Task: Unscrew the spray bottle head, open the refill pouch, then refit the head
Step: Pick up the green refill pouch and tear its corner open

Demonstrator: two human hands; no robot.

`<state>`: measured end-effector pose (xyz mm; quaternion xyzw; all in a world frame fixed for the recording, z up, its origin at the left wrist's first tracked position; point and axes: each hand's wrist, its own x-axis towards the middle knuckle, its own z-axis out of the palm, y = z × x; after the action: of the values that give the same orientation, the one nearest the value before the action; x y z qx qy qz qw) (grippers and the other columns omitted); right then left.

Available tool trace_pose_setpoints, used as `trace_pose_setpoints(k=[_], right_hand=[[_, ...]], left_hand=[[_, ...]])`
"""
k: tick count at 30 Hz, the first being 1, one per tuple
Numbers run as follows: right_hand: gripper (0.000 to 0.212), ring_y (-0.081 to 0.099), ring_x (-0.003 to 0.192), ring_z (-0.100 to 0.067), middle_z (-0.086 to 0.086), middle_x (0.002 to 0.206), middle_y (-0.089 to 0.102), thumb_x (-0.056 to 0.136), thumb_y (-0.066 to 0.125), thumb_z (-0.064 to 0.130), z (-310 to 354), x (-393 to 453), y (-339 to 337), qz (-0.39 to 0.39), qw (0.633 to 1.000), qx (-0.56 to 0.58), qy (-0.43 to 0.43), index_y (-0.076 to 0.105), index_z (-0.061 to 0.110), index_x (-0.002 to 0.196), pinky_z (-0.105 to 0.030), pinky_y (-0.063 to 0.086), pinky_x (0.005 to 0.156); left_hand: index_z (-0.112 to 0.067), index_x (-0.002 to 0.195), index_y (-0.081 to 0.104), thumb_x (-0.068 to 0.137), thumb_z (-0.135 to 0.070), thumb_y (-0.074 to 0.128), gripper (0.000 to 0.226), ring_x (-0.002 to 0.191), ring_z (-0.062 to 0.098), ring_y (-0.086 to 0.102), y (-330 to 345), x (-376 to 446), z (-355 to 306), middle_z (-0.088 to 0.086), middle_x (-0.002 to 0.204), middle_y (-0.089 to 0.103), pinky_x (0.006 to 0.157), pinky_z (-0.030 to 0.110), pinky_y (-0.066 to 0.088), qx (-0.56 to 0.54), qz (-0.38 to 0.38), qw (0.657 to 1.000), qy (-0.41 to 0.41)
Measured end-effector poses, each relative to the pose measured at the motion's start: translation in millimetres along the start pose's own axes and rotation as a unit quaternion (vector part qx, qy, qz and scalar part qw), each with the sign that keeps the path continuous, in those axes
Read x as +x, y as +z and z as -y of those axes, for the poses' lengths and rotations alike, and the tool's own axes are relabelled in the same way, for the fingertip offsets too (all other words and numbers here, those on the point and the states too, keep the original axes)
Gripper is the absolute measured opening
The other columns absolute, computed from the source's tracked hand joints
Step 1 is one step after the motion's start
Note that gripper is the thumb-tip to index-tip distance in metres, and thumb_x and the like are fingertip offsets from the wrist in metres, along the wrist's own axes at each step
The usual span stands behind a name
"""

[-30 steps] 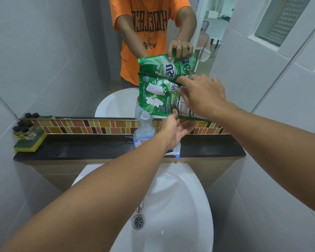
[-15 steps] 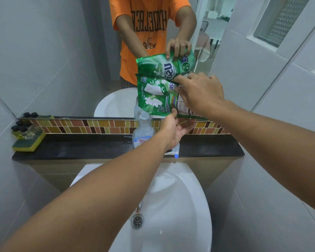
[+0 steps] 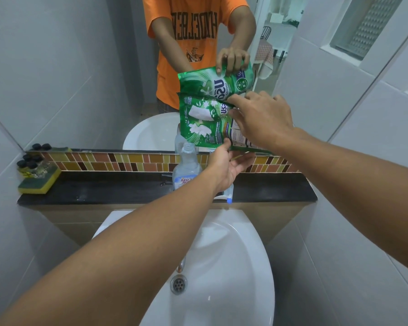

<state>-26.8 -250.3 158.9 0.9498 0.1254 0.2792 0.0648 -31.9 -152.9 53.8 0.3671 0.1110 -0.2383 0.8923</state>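
I hold a green refill pouch up in front of the mirror, above the black ledge. My left hand supports its bottom edge from below, thumb on the front. My right hand pinches the pouch's upper right corner. Below the pouch stands a clear spray bottle with its neck bare and no head on it. The white spray head with a blue tip lies on the ledge, mostly hidden behind my left wrist.
A white basin with drain and tap sits under my arms. On the black ledge at the left, a yellow-green sponge carries several small black-capped bottles. The mirror reflects the pouch and a person in an orange shirt. Tiled walls close both sides.
The pouch and both hands have stayed nearly in place; the right hand's fingers shifted slightly at the upper corner. The view dipped a little.
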Motion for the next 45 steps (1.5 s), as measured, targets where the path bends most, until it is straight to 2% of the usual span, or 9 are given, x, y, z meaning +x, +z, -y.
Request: trace_pose_setpoints(k=[6, 10, 15, 22, 26, 32, 36, 39, 45], right_hand=[[0.031, 0.062, 0.099, -0.031, -0.004, 0.114, 0.07, 0.107, 0.041, 0.046, -2, 0, -3, -0.011, 1.0, 0.0, -0.004, 0.054, 0.034, 0.133, -0.044, 0.042, 0.08], [0.031, 0.062, 0.096, -0.03, -0.004, 0.11, 0.07, 0.107, 0.041, 0.046, -2, 3, -5, -0.018, 1.0, 0.001, -0.001, 0.054, 0.034, 0.132, -0.043, 0.041, 0.079], [0.03, 0.062, 0.097, -0.031, -0.004, 0.109, 0.07, 0.106, 0.042, 0.046, -1, 4, -7, -0.026, 1.0, -0.001, -0.005, 0.055, 0.034, 0.13, -0.044, 0.042, 0.079], [0.029, 0.063, 0.095, -0.032, -0.004, 0.108, 0.07, 0.106, 0.044, 0.045, -3, 5, -12, -0.039, 0.999, -0.009, -0.008, 0.056, 0.033, 0.129, -0.044, 0.043, 0.078], [0.028, 0.063, 0.095, -0.031, -0.003, 0.107, 0.07, 0.106, 0.043, 0.045, -3, 5, -14, -0.043, 0.999, -0.006, -0.008, 0.055, 0.034, 0.129, -0.044, 0.043, 0.078], [0.028, 0.063, 0.096, -0.031, -0.003, 0.106, 0.07, 0.106, 0.043, 0.044, -6, 5, -19, -0.047, 0.999, -0.003, -0.005, 0.056, 0.033, 0.129, -0.043, 0.041, 0.078], [0.028, 0.062, 0.096, -0.031, -0.002, 0.106, 0.069, 0.107, 0.041, 0.045, -6, 5, -21, -0.051, 0.999, -0.001, -0.009, 0.056, 0.034, 0.128, -0.043, 0.042, 0.077], [0.028, 0.062, 0.094, -0.03, -0.002, 0.103, 0.069, 0.107, 0.041, 0.044, -6, 6, -24, -0.055, 0.998, 0.005, -0.01, 0.056, 0.035, 0.129, -0.042, 0.041, 0.077], [0.028, 0.062, 0.092, -0.03, -0.002, 0.102, 0.069, 0.106, 0.042, 0.045, -5, 8, -26, -0.067, 0.998, 0.005, -0.006, 0.056, 0.035, 0.128, -0.04, 0.035, 0.074]], left_hand=[[-0.003, 0.117, 0.058, 0.109, -0.036, 0.041, 0.038, 0.091, 0.035, 0.076, 3, -2, -2, 0.019, 0.101, 0.077, 0.076, 0.045, 0.064, -0.002, 0.004, 1.0, 0.001], [-0.002, 0.117, 0.058, 0.109, -0.035, 0.041, 0.038, 0.093, 0.035, 0.075, 5, -4, -4, 0.021, 0.108, 0.075, 0.072, 0.044, 0.064, -0.002, 0.004, 1.0, 0.002], [-0.002, 0.118, 0.058, 0.109, -0.035, 0.04, 0.038, 0.088, 0.033, 0.075, 6, -7, -7, 0.02, 0.108, 0.074, 0.07, 0.043, 0.064, -0.006, 0.004, 1.0, 0.003], [-0.002, 0.121, 0.056, 0.109, -0.035, 0.04, 0.039, 0.098, 0.035, 0.072, 13, -14, -10, 0.023, 0.124, 0.07, 0.07, 0.043, 0.064, -0.008, 0.005, 1.0, 0.007], [-0.003, 0.126, 0.055, 0.109, -0.036, 0.04, 0.04, 0.11, 0.039, 0.07, 15, -15, -12, 0.022, 0.124, 0.07, 0.075, 0.044, 0.063, -0.009, 0.007, 1.0, 0.006], [-0.004, 0.117, 0.058, 0.109, -0.035, 0.042, 0.036, 0.105, 0.038, 0.072, 17, -16, -12, 0.021, 0.122, 0.071, 0.078, 0.046, 0.063, -0.011, 0.013, 1.0, 0.005], [-0.003, 0.123, 0.057, 0.109, -0.034, 0.042, 0.037, 0.112, 0.04, 0.069, 20, -19, -14, 0.022, 0.127, 0.068, 0.087, 0.048, 0.061, -0.017, 0.016, 1.0, 0.007], [-0.001, 0.126, 0.057, 0.109, -0.034, 0.042, 0.04, 0.115, 0.04, 0.067, 21, -21, -16, 0.022, 0.129, 0.067, 0.087, 0.048, 0.06, -0.017, 0.017, 1.0, 0.008], [0.002, 0.13, 0.055, 0.109, -0.033, 0.043, 0.043, 0.106, 0.039, 0.068, 24, -23, -22, 0.022, 0.127, 0.068, 0.086, 0.048, 0.06, -0.019, 0.014, 1.0, 0.017]])
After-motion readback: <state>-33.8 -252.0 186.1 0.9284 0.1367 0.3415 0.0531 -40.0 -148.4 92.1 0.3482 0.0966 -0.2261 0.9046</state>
